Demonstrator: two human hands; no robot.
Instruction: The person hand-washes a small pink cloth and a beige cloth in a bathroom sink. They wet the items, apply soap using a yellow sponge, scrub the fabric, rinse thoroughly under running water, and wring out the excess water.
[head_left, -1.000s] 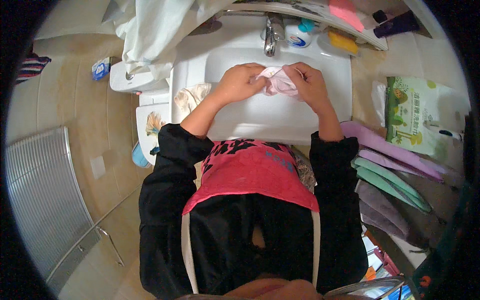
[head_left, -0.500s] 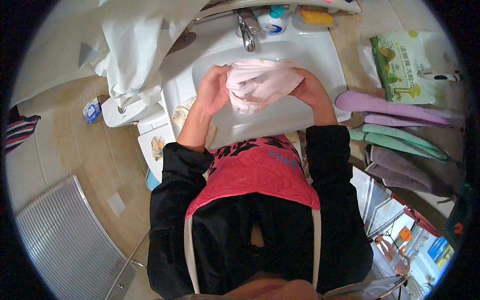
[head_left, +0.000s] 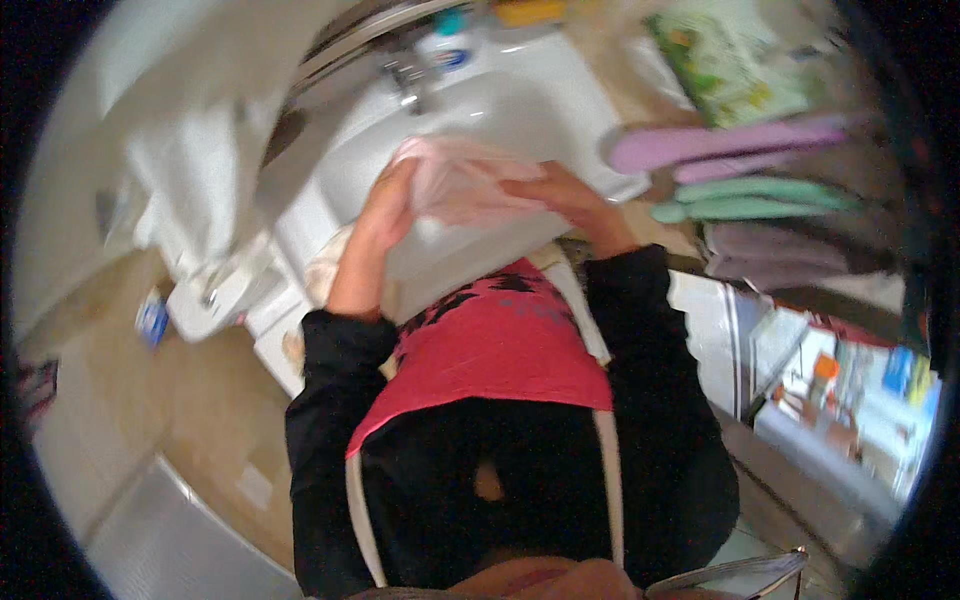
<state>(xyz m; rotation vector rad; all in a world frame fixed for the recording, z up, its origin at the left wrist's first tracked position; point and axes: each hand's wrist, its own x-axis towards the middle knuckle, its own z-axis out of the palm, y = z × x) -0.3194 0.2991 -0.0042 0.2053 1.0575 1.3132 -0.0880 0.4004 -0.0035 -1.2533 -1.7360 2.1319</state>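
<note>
A thin, pale pink cloth [head_left: 465, 180] is stretched between my two hands above the white washbasin [head_left: 575, 100]. My left hand [head_left: 390, 200] grips its left edge, thumb side turned inward. At the right edge, my right hand [head_left: 570, 197] is closed on the cloth, its fingers lying over the near corner. The cloth hangs loosely in folds and is smeared by motion, so its exact kind cannot be told. Beyond it stands the chrome tap [head_left: 405, 85]. I cannot make out any running water.
Behind the basin are a white bottle with a teal cap [head_left: 447, 45] and a yellow item [head_left: 530, 11]. On the right lie a green-and-white pack [head_left: 725, 65] and folded purple [head_left: 725, 145], green [head_left: 760, 200] and grey towels [head_left: 775, 250]. A white cloth [head_left: 195, 190] hangs at left.
My view has turned, so the basin and towels appear shifted left and tilted. My right hand has moved inward over the cloth, which both hands still hold.
</note>
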